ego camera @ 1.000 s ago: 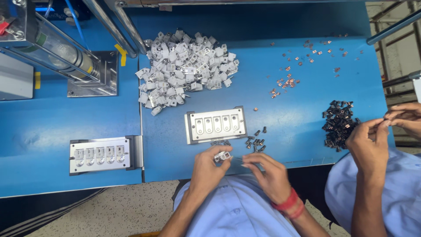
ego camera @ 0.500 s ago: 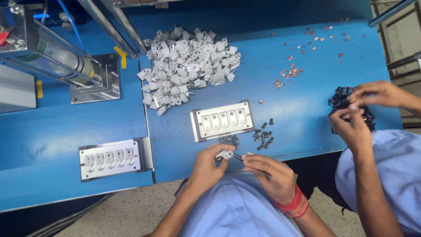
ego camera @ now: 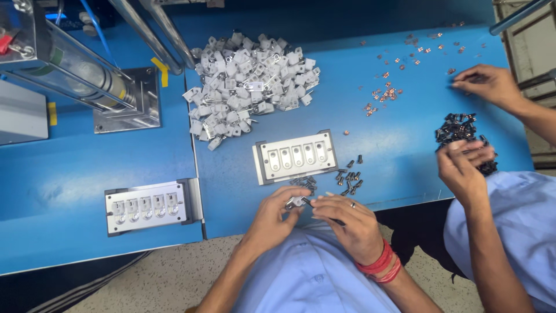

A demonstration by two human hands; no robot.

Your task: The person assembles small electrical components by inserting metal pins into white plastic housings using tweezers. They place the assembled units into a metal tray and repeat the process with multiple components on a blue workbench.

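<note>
While both hands meet at the near edge of a blue worktable, the person's left hand pinches a small white plastic part between thumb and fingertips; the right hand, a ring on one finger and red bands at the wrist, closes on a thin dark tool whose tip touches that part; the part sits just off the table edge, in front of the person's light-blue shirt.

Just beyond the hands lies a metal fixture plate with a row of five pockets; whether those pockets are filled cannot be told; small dark screws are scattered beside its right end and along its near side; a second fixture plate, its pockets loaded with pale parts, lies well to the left on the neighbouring blue panel.

Farther back, a large heap of white plastic parts spreads across the table; loose copper-coloured bits are strewn to its right; a steel cylinder on a metal base stands at the far left.

At the right, a co-worker in a light-blue shirt works beside a pile of black parts; one co-worker hand rests at that pile, the other co-worker hand reaches farther back on the table.
</note>
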